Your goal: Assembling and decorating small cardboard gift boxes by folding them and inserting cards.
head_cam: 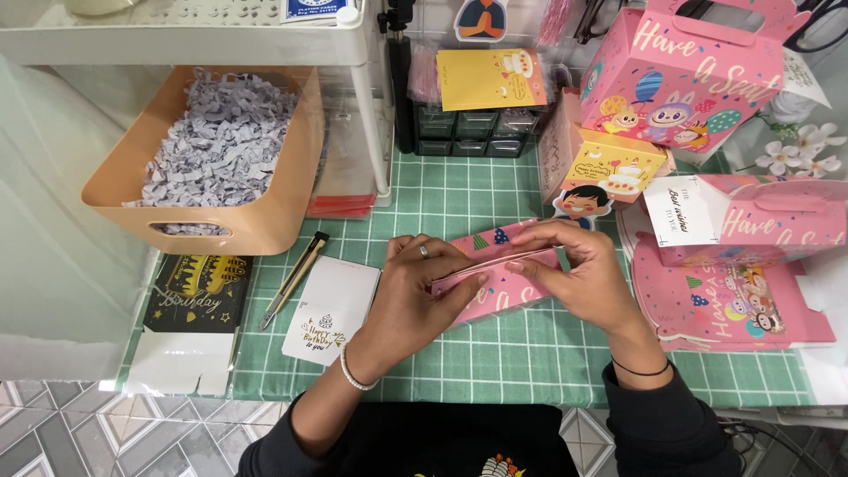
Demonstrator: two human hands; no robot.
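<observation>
Pink flat box [495, 278] pinched between both hands' fingers [468, 284] (flattened).

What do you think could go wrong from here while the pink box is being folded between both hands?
The flat pink box is pinched between the left hand and right hand; uneven pressure might crease a panel off its fold line. The utility knife lies close by the left forearm, so a sweep could knock it. The white card beside the left hand could get pushed or bent.
</observation>
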